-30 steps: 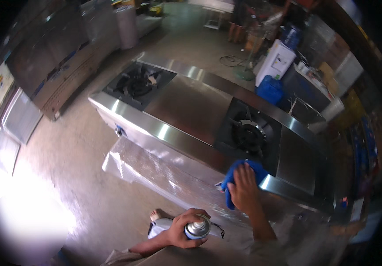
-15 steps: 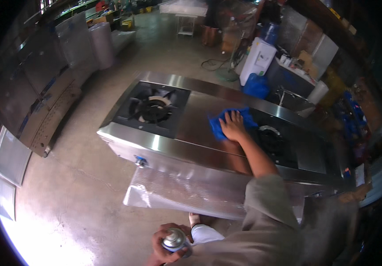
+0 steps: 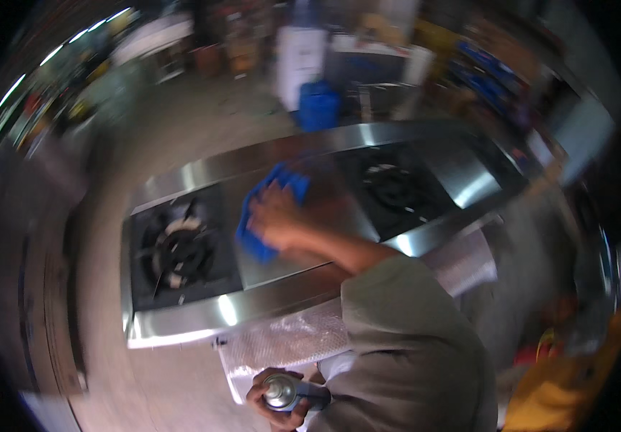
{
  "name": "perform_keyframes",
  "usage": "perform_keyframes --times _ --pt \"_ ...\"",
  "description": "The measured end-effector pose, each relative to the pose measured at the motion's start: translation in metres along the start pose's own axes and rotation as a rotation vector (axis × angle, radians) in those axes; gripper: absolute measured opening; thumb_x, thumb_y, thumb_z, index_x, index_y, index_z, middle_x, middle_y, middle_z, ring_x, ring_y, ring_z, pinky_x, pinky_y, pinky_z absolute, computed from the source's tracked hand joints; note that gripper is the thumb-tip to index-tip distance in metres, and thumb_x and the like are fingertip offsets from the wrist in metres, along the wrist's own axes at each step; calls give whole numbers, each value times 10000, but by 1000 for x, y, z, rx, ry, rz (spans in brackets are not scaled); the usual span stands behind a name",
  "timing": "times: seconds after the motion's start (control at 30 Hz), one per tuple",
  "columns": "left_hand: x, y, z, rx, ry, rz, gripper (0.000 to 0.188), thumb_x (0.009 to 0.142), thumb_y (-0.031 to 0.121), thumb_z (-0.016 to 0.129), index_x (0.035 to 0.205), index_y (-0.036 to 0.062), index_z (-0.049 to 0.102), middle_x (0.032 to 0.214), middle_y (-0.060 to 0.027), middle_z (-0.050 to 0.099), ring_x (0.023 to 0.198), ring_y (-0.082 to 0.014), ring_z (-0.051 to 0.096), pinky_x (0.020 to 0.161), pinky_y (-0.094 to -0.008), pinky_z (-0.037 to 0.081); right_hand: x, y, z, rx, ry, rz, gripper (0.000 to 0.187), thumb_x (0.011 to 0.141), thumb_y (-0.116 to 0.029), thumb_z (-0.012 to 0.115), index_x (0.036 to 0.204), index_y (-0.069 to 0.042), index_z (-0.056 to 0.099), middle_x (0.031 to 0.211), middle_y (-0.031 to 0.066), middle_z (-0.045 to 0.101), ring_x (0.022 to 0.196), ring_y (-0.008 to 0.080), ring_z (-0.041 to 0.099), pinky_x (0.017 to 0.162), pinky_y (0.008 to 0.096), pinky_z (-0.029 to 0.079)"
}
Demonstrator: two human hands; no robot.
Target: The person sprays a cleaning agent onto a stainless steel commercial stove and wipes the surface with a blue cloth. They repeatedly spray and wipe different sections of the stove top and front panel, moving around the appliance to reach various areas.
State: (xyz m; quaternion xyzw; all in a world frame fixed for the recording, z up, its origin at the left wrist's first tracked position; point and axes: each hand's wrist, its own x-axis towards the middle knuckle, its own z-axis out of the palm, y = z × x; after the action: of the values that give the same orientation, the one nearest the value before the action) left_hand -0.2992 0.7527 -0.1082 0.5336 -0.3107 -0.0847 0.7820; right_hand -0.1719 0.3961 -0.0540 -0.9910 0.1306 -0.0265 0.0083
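My right hand lies on a crumpled blue cloth, pressing it against the steel top between two burners. The cloth sticks out around my fingers, which are blurred. This top belongs to a long stainless steel gas stove. Left of the cloth is a black burner; a second black burner is to its right. Low in the picture, in front of the stove, my left hand is wrapped round a spray can with a silvery domed top.
Bubble wrap hangs along the stove's front. Behind the stove stand a white water dispenser and a blue bundle. Large panels line the left side. Something orange-yellow is at the lower right.
My right hand and the cloth have slid left over the steel, nearer the left burner. The whole view has turned to the right. My left hand keeps hold of the spray can.
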Motion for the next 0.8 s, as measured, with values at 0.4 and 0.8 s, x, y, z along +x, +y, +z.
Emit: perform_keyframes --times 0.4,0.8 --pt "14 13 -72 -71 -529 43 732 886 264 768 1452 98 335 1244 -290 562 908 -360 666 743 -460 606 8 9 56 196 217 437 633 1049 -523 402 1533 -124 486 1624 261 353 1516 510 256 1224 652 165" --pt "-88 98 -187 -98 -610 -212 804 861 319 834 1431 58 332 1266 -268 578 948 -326 683 795 -445 597 -170 -189 67 128 673 444 572 1057 -402 467 1450 9 535 1534 278 449 1491 469 316 1226 609 213"
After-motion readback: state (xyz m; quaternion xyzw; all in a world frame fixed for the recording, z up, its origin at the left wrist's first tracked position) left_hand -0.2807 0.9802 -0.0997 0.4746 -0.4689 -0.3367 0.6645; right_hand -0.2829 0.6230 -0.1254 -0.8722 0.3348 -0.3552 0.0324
